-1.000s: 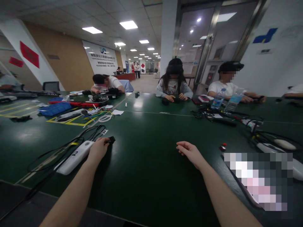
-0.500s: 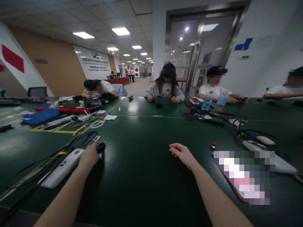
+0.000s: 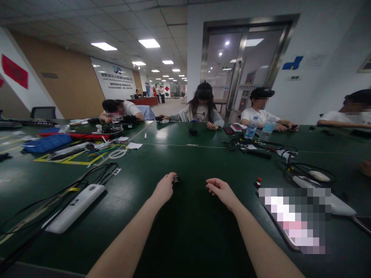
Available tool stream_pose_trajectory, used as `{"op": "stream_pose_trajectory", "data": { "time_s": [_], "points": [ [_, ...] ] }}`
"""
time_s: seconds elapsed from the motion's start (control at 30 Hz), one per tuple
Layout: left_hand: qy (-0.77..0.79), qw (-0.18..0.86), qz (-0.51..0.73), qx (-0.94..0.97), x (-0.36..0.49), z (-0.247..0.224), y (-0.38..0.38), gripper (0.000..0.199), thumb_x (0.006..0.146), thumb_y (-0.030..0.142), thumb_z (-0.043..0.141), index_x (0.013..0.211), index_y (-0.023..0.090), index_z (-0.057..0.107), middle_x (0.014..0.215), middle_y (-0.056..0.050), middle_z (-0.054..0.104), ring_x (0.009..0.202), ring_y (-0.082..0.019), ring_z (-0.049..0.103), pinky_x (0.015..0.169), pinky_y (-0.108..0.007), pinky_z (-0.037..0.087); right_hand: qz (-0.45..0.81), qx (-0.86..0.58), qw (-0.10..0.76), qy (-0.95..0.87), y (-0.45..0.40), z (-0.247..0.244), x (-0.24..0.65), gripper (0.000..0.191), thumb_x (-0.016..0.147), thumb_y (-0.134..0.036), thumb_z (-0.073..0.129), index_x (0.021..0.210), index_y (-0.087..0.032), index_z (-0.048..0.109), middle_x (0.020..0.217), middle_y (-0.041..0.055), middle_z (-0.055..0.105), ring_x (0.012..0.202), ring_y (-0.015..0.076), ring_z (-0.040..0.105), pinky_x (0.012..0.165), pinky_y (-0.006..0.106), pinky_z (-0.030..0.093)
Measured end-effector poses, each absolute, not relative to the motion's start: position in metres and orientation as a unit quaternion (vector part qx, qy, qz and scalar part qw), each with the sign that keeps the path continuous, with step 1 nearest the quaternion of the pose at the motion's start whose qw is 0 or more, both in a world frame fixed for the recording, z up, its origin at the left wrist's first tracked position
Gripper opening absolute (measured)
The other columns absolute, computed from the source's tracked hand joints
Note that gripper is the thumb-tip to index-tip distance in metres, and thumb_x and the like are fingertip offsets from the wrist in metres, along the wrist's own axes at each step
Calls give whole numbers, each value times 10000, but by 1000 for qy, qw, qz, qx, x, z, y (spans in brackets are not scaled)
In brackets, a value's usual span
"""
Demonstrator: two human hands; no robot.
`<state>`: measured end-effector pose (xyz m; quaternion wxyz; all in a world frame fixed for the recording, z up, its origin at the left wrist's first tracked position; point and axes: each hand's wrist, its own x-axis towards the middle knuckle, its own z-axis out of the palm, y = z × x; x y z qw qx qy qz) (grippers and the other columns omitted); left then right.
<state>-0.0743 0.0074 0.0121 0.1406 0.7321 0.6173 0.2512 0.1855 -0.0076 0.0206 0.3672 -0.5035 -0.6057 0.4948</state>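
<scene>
My left hand (image 3: 165, 189) is closed on a small black object (image 3: 176, 179) with shiny edges, near the middle of the dark green table (image 3: 185, 227). The object's kind is not clear, and my fingers cover part of it. Across a short gap to the right, my right hand (image 3: 220, 190) rests low over the table. Its fingers are curled together with the thumb against them, and nothing shows in them.
At the left lies a white power strip (image 3: 75, 208) marked 2, with black cables. Behind it are a blue tray (image 3: 48, 143) and a coiled white cable (image 3: 117, 154). A phone (image 3: 290, 220), a red-topped small item (image 3: 258, 182) and water bottles (image 3: 251, 128) are on the right. Several people sit opposite.
My left hand has moved right with the small black object, from beside the power strip to near my right hand. My right hand has hardly moved. Opposite, a person's arm now reaches sideways.
</scene>
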Motion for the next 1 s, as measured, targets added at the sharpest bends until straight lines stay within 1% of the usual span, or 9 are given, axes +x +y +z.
{"op": "stream_pose_trajectory", "data": {
  "time_s": [0.2, 0.33, 0.43, 0.5, 0.6, 0.7, 0.83, 1.0],
  "points": [
    [534, 231, 264, 770, -22, 13, -3, 417, 736, 121, 422, 1128, 256, 465, 945, -45, 575, 832, -169, 560, 702, -288, 443, 483, -510, 383, -600, -7, 19, 183, 246, 730, -330, 530, 950, -231, 574, 902, 22, 603, 768, 156, 548, 654, 304, 445],
    [500, 281, 259, 777, -16, 17, -12, 391, 750, 148, 423, 1124, 250, 473, 1003, -41, 565, 888, -165, 544, 750, -294, 444, 478, -516, 396, -591, -4, 16, 181, 254, 752, -354, 486, 943, -216, 580, 895, 34, 604, 752, 155, 541, 622, 294, 443],
    [494, 308, 235, 779, -18, 25, -19, 366, 762, 149, 419, 1111, 243, 478, 995, -17, 566, 898, -140, 531, 798, -285, 427, 462, -526, 396, -594, -4, 17, 179, 278, 771, -374, 440, 926, -200, 591, 898, 49, 602, 737, 162, 536, 578, 293, 433],
    [484, 328, 223, 780, -19, 30, -23, 352, 773, 154, 417, 1106, 250, 476, 982, -4, 566, 898, -128, 528, 808, -276, 421, 437, -525, 381, -623, -8, 21, 176, 277, 773, -373, 436, 916, -202, 602, 893, 47, 605, 744, 166, 539, 599, 305, 431],
    [472, 357, 222, 775, -18, 33, -25, 364, 776, 159, 432, 1125, 258, 451, 980, -5, 561, 896, -127, 528, 796, -271, 425, 374, -501, 340, -702, -18, 32, 172, 238, 733, -326, 517, 931, -228, 607, 892, 24, 606, 793, 168, 540, 699, 325, 422],
    [470, 369, 237, 766, -15, 29, -24, 357, 765, 146, 447, 1109, 243, 452, 971, -12, 557, 878, -126, 526, 775, -266, 430, 334, -479, 304, -752, -25, 41, 170, 268, 692, -289, 575, 956, -252, 601, 943, 19, 586, 816, 172, 531, 707, 321, 417],
    [479, 362, 267, 754, -14, 23, -22, 299, 740, 131, 476, 1027, 214, 475, 930, -15, 549, 825, -120, 525, 740, -262, 441, 316, -472, 283, -773, -26, 40, 168, 281, 673, -278, 601, 953, -269, 600, 958, 12, 564, 855, 181, 521, 728, 330, 415],
    [478, 357, 283, 751, -15, 22, -21, 303, 733, 148, 492, 1027, 214, 459, 925, -14, 540, 825, -118, 524, 745, -262, 436, 315, -465, 267, -783, -22, 33, 167, 274, 655, -265, 618, 929, -279, 612, 940, 6, 553, 867, 188, 518, 751, 344, 413]
  ]
}}
